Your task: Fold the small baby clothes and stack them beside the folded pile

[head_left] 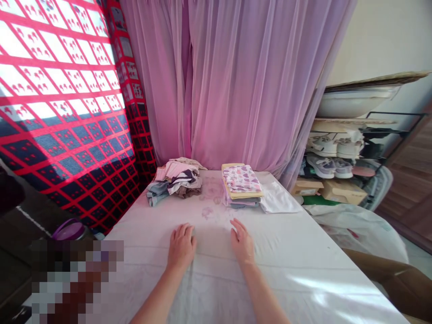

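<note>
My left hand (182, 245) rests palm down on the white sheet of the table (216, 288), fingers loosely stretched, holding nothing. Across from it my right hand (242, 240) is turned slightly on its side, fingers extended and thumb side inward, also bare. Beyond the left hand lies a loose heap of clothes (180, 175) in pink, striped dark and white, brown and denim blue. A neat stack of folded clothes (241, 179) stands past the right hand, with a purple-and-pink patterned piece on top of yellow. Beside that stack a white cloth (278, 198) lies flat.
Purple curtains (236, 90) hang behind the far edge. A red-and-dark checked cloth (77, 112) hangs at the left, above a purple-lidded container (69, 229). At the right stands a rack with shoes (330, 165), cardboard boxes (342, 191) and a white basin (354, 102).
</note>
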Action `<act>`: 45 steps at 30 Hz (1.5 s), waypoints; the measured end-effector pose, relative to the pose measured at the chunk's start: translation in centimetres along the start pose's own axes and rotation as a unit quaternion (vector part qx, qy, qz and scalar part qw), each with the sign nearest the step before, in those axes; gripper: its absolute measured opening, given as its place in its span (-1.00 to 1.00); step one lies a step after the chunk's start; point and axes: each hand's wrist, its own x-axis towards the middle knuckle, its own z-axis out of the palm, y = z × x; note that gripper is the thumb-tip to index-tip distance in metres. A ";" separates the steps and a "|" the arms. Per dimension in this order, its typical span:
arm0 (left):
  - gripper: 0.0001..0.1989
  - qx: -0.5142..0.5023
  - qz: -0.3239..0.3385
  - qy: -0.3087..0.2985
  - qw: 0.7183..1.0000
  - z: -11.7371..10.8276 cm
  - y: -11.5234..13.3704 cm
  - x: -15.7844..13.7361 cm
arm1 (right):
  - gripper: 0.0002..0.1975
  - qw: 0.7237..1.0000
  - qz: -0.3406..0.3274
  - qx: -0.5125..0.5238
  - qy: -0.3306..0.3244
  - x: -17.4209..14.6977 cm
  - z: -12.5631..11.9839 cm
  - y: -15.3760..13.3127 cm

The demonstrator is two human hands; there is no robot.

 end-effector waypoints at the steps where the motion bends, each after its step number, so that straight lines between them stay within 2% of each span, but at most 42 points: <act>1: -0.61 -0.003 0.000 0.002 1.000 0.1 -0.1 0.0 | -0.67 0.999 0.014 0.027 -0.018 -0.2 0.3 -0.5; 4: -0.61 -0.011 0.000 0.005 1.000 0.3 -0.2 0.0 | -0.66 0.986 0.092 0.138 -0.032 -0.2 0.1 -1.2; 8: -0.61 -0.012 -0.005 0.005 1.000 0.7 -0.4 -0.1 | -0.56 0.938 0.192 0.289 0.018 0.2 -1.2 -1.3; 12: -0.59 -0.002 -0.011 -0.021 1.000 0.6 -1.0 0.6 | -0.54 0.908 0.222 0.352 0.041 0.7 -1.9 -1.6; 16: -0.60 0.016 -0.017 -0.090 0.996 -1.4 -2.6 3.7 | -0.57 0.892 0.241 0.374 0.080 1.2 -2.1 -1.6; 17: -0.60 0.034 -0.024 -0.090 0.995 -2.2 -3.1 4.8 | -0.57 0.889 0.245 0.376 0.087 1.3 -2.1 -1.5; 19: -0.57 0.070 -0.033 -0.051 0.996 -3.9 -4.0 7.2 | -0.57 0.888 0.248 0.377 0.091 1.4 -2.1 -1.4; 23: -0.55 0.081 -0.032 -0.018 0.996 -6.6 -5.6 11.8 | -0.56 0.890 0.249 0.372 0.081 1.4 -1.9 -1.2; 27: -0.62 0.102 -0.060 -0.029 0.993 -7.4 -6.5 15.4 | -0.58 0.892 0.253 0.367 0.073 1.4 -1.9 -1.4; 31: -0.63 0.118 -0.052 -0.059 0.990 -7.5 -6.6 17.0 | -0.58 0.893 0.254 0.365 0.063 1.5 -2.0 -1.6; 34: -0.67 0.114 -0.041 -0.056 0.991 -7.9 -5.8 16.7 | -0.58 0.896 0.253 0.361 0.048 1.5 -2.1 -1.7; 37: -0.66 0.102 -0.013 -0.051 0.993 -8.1 -4.6 14.8 | -0.58 0.898 0.256 0.357 0.041 1.5 -2.2 -1.8; 40: -0.68 0.081 0.034 -0.050 0.995 -7.6 -3.2 11.2 | -0.59 0.898 0.259 0.353 0.040 1.5 -2.2 -1.9; 42: -0.70 0.051 0.097 -0.030 0.993 -7.0 -2.4 8.1 | -0.60 0.900 0.256 0.350 0.037 1.5 -2.2 -2.0; 45: -0.74 0.020 0.138 -0.056 0.989 -6.1 -1.0 3.5 | -0.59 0.905 0.249 0.343 0.040 1.5 -2.1 -1.9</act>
